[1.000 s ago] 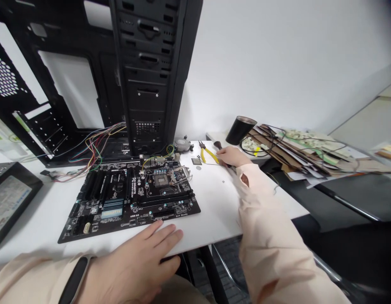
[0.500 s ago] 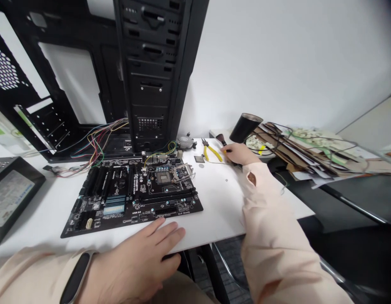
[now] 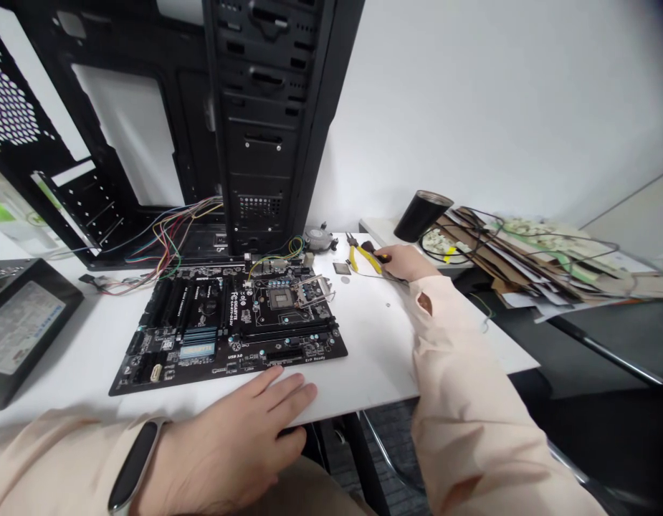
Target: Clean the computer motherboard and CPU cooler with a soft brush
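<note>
Right hand (image 3: 410,262), fingers closed on dark-handled tool (image 3: 369,247) beside yellow pliers (image 3: 364,259); left hand (image 3: 231,448) open, braced on near bench edge (image 3: 374,390).

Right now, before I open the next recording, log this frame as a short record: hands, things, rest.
left hand: left hand, open on the front of the white table, holding nothing
right hand: right hand, gripping a small dark tool
things: yellow-handled pliers beside right hand; Gigabyte motherboard lying flat, nearest left hand; socket bracket raised
rest: black PC case; power supply; black cup; cardboard stack
</note>
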The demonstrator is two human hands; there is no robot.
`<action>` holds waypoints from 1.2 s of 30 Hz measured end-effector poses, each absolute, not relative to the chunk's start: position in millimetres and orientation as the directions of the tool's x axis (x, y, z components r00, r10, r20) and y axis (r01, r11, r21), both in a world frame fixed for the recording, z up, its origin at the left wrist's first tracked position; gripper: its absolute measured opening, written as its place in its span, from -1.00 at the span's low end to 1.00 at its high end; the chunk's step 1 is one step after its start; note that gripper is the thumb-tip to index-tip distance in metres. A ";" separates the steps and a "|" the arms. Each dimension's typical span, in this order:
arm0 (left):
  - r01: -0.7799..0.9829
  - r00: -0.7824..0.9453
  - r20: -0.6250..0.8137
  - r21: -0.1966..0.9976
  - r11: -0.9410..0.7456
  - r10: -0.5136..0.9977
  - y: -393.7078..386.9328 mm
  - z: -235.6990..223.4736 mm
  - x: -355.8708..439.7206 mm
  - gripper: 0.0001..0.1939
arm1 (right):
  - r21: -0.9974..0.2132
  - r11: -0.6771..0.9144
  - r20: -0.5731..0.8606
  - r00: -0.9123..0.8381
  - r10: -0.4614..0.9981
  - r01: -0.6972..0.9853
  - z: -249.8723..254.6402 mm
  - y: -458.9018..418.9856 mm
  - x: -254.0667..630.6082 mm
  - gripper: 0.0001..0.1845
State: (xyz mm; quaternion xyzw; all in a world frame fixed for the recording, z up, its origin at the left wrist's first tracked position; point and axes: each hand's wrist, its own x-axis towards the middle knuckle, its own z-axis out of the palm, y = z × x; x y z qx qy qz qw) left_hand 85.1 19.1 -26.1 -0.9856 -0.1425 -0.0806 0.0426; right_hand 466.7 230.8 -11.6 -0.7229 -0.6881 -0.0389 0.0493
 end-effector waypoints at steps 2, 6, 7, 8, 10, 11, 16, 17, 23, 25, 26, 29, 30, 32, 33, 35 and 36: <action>0.285 0.948 0.166 -0.060 -0.957 0.272 19.0 -25.7 84.9 -0.65 | -0.027 -0.049 0.127 0.052 0.990 0.998 -11.4 230.3 465.4 -0.48; 0.285 0.949 0.158 -0.053 -0.957 0.273 18.5 -27.3 84.6 -0.64 | -0.056 -0.091 0.158 0.099 0.983 0.994 -6.2 228.8 464.7 -0.49; 0.286 0.948 0.161 -0.049 -0.957 0.275 18.4 -27.6 84.6 -0.64 | -0.066 -0.116 0.174 0.126 0.977 0.991 -2.9 227.8 466.0 -0.48; 0.288 0.947 0.162 -0.048 -0.957 0.277 18.4 -27.6 84.7 -0.63 | -0.078 -0.147 0.194 0.159 0.968 0.986 1.3 226.4 468.2 -0.48; 0.293 0.948 0.147 -0.057 -0.954 0.282 18.8 -27.5 85.0 -0.61 | -0.102 -0.209 0.228 0.228 0.947 0.972 12.5 221.1 475.0 -0.46; 0.293 0.950 0.133 -0.065 -0.954 0.282 19.3 -27.8 85.4 -0.60 | -0.113 -0.231 0.234 0.252 0.939 0.966 19.2 217.1 479.5 -0.46; 0.281 0.933 0.277 -0.170 -0.945 0.228 25.5 -42.6 89.5 -0.72 | -0.147 -0.191 0.105 0.207 0.973 0.971 55.8 192.7 501.3 -0.65; 0.306 0.903 0.371 -0.201 -0.931 0.217 27.2 -47.4 90.7 -0.83 | -0.149 -0.172 0.068 0.184 0.981 0.974 62.6 190.2 503.5 -0.73; 0.351 0.857 0.476 -0.260 -0.900 0.196 32.0 -54.3 98.3 -0.84 | -0.027 -0.082 -0.330 0.068 0.941 0.996 84.3 213.4 493.8 -0.90; 0.412 0.836 0.494 -0.276 -0.869 0.239 32.2 -50.2 100.5 -0.74 | 0.011 -0.058 -0.374 0.058 0.926 0.998 81.9 230.1 484.4 -0.91; 0.438 0.828 0.497 -0.285 -0.852 0.259 32.6 -48.7 101.4 -0.69 | 0.016 -0.055 -0.345 0.057 0.937 0.998 80.0 238.1 479.7 -0.92; 0.452 0.818 0.507 -0.272 -0.849 0.273 34.5 -48.7 101.6 -0.66 | 0.024 -0.071 -0.126 0.074 0.989 0.997 76.7 256.7 469.6 -0.77; 0.446 0.813 0.516 -0.256 -0.857 0.269 35.2 -50.0 100.9 -0.68 | 0.029 -0.085 -0.038 0.086 0.996 0.996 77.4 260.4 468.5 -0.70; 0.444 0.806 0.524 -0.225 -0.867 0.277 35.6 -53.5 98.9 -0.69 | 0.030 -0.110 0.089 0.107 0.990 0.993 81.0 264.2 470.0 -0.64; 0.441 0.809 0.517 -0.218 -0.871 0.281 35.3 -55.1 97.9 -0.69 | 0.024 -0.116 0.099 0.113 0.989 0.993 83.1 264.9 472.1 -0.66; 0.440 0.820 0.491 -0.214 -0.872 0.294 33.7 -57.1 96.8 -0.68 | 0.007 -0.113 0.010 0.113 0.994 0.994 85.6 265.1 477.0 -0.74; 0.449 0.817 0.489 -0.208 -0.869 0.305 32.7 -57.4 96.9 -0.67 | 0.003 -0.106 -0.066 0.106 0.992 0.994 85.1 265.3 478.8 -0.76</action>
